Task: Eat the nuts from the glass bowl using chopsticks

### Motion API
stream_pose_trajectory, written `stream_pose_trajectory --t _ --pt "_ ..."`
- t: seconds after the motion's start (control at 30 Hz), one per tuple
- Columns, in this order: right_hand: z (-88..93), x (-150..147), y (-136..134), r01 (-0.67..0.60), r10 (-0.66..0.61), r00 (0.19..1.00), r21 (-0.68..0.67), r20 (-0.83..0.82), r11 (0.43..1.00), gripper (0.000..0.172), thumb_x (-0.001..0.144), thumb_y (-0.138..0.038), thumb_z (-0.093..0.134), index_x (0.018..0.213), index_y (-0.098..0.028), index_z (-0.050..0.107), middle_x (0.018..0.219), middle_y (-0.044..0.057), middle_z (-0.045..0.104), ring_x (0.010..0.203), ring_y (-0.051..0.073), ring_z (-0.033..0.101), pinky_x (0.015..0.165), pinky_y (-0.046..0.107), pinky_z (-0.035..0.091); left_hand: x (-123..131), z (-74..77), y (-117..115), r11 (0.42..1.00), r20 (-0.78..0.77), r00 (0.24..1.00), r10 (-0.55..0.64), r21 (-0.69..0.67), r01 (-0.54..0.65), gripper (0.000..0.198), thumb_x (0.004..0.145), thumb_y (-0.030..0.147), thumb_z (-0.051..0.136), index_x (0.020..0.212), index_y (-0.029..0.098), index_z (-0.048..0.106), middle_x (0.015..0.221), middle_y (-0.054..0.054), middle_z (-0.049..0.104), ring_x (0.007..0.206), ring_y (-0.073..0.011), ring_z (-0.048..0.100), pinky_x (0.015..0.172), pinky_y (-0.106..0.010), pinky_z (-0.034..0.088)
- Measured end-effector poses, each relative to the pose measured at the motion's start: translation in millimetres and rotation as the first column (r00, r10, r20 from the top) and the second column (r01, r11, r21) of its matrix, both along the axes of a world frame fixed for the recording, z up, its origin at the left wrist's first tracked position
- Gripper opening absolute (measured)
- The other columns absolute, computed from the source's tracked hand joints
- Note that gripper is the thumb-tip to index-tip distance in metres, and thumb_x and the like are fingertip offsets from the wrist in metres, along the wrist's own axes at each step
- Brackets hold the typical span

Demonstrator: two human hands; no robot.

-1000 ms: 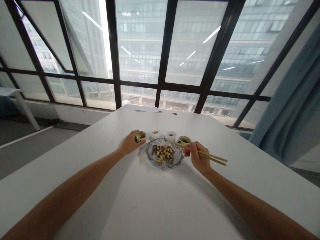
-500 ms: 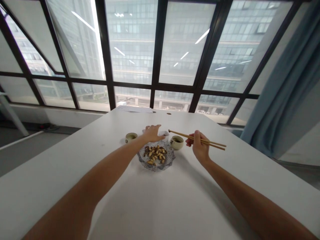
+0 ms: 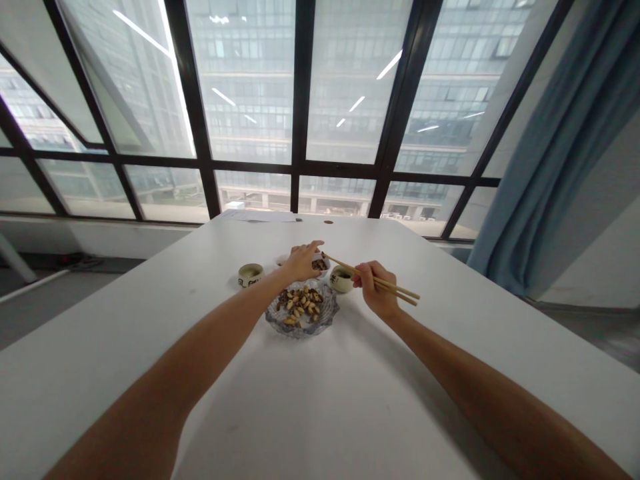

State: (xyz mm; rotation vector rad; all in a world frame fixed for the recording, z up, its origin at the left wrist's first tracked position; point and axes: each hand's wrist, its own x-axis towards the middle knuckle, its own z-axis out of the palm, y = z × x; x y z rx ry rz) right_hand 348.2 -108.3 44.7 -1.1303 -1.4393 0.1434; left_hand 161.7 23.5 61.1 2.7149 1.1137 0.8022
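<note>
A glass dish (image 3: 280, 323) of mixed nuts and dark pieces lies in the middle of the white table (image 3: 320, 400). My left hand (image 3: 301, 261) reaches over the dish and holds a small white cup (image 3: 321, 265) of dark pieces behind it. My right hand (image 3: 375, 291) grips a pair of wooden chopsticks (image 3: 373, 280), their tips pointing at that white cup. One beige ceramic cup (image 3: 250, 275) stands to the left of the dish, a second beige cup (image 3: 341, 279) to its right, close to my right hand.
Papers (image 3: 260, 216) and a small brown object (image 3: 328, 222) lie at the table's far edge. Behind the table rises a large black-framed window (image 3: 300, 120). A blue curtain (image 3: 545, 167) hangs at the right.
My left hand let go of the left beige cup and moved right to the small white cup. The chopstick tips swung toward that cup. The camera view shifted.
</note>
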Motion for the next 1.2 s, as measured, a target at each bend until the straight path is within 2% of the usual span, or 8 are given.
stream_pose_trajectory --t 0.13,0.3,0.43,0.57,0.7,0.83,0.97,1.2 --pt "4.3 -4.7 3.0 -0.044 0.049 0.996 -0.066 0.074 0.997 0.050 0.086 -0.069 0.057 0.077 -0.021 0.068 0.064 0.005 0.070 0.057 0.018 0.065 0.055 0.029 0.053 0.2 -1.3 1.4 1.000 0.011 1.000 -0.003 -0.008 0.003 0.082 0.068 0.030 0.078 0.140 0.021 0.040 0.126 -0.011 0.066 0.120 -0.0324 0.060 0.108 -0.048 0.037" --pt "31.0 -12.5 -5.0 -0.062 0.052 0.982 -0.053 -0.179 0.997 0.064 0.085 -0.077 0.047 0.065 -0.019 0.063 0.050 0.004 0.062 0.040 0.013 0.054 0.039 0.025 0.045 1.5 -5.2 10.3 0.998 -0.033 0.999 0.031 -0.061 -0.033 0.077 0.072 0.037 0.077 0.138 0.022 0.042 0.127 -0.012 0.068 0.123 -0.0339 0.061 0.107 -0.049 0.038" --pt "52.3 -18.2 -18.0 -0.207 0.166 0.972 -0.264 -0.167 0.942 0.067 0.079 -0.080 0.053 0.052 -0.019 0.059 0.035 0.002 0.052 0.027 0.009 0.041 0.028 0.021 0.031 -4.5 -3.2 14.0 0.993 -0.071 0.996 0.053 -0.104 -0.060 0.070 0.076 0.042 0.074 0.136 0.021 0.046 0.129 -0.014 0.067 0.124 -0.0331 0.060 0.109 -0.050 0.036" --pt "50.6 -28.4 -23.3 -0.335 0.320 0.941 -0.443 -0.110 0.831 0.062 0.078 -0.075 0.057 0.053 -0.019 0.059 0.034 0.000 0.052 0.025 0.009 0.040 0.027 0.020 0.031 -34.4 0.9 9.5 0.998 -0.027 0.999 0.045 -0.037 -0.046 0.059 0.082 0.050 0.067 0.130 0.019 0.054 0.134 -0.014 0.064 0.125 -0.0331 0.059 0.114 -0.052 0.031" --pt "32.4 -41.3 -19.6 -0.434 0.444 0.891 -0.469 -0.095 0.769 0.052 0.078 -0.068 0.064 0.058 -0.020 0.064 0.048 0.002 0.063 0.036 0.012 0.055 0.035 0.022 0.044 -89.5 -6.6 2.2 0.991 0.094 0.989 0.115 0.064 -0.121 0.044 0.087 0.052 0.058 0.119 0.022 0.063 0.127 -0.009 0.068 0.124 -0.0308 0.059 0.113 -0.050 0.033" --pt "18.8 -42.3 -13.3 -0.365 0.365 0.928 -0.378 -0.074 0.851 0.049 0.077 -0.066 0.067 0.059 -0.021 0.065 0.055 0.003 0.067 0.045 0.014 0.060 0.040 0.024 0.049 -142.5 -28.3 -5.3 0.953 0.212 0.937 0.277 0.062 -0.296 0.045 0.088 0.054 0.055 0.120 0.022 0.061 0.130 -0.011 0.065 0.126 -0.0299 0.056 0.113 -0.048 0.036" --pt "19.9 -33.9 -9.8 -0.296 0.270 0.954 -0.255 -0.132 0.921 0.053 0.081 -0.069 0.062 0.069 -0.018 0.068 0.054 0.003 0.065 0.044 0.014 0.058 0.042 0.025 0.049 -164.9 -53.1 -13.0 0.922 0.296 0.875 0.383 -0.065 -0.382 0.057 0.088 0.057 0.053 0.129 0.017 0.054 0.137 -0.016 0.059 0.129 -0.0316 0.052 0.110 -0.048 0.039" --pt "25.5 -26.7 -11.4 -0.328 0.358 0.934 -0.410 -0.003 0.851 0.057 0.079 -0.073 0.062 0.063 -0.018 0.065 0.055 0.005 0.066 0.044 0.014 0.059 0.041 0.024 0.047 -158.1 -65.3 -22.4 0.932 0.323 0.882 0.343 -0.232 -0.278 0.078 0.081 0.062 0.060 0.140 0.013 0.043 0.130 -0.017 0.062 0.115 -0.0289 0.062 0.102 -0.044 0.048"
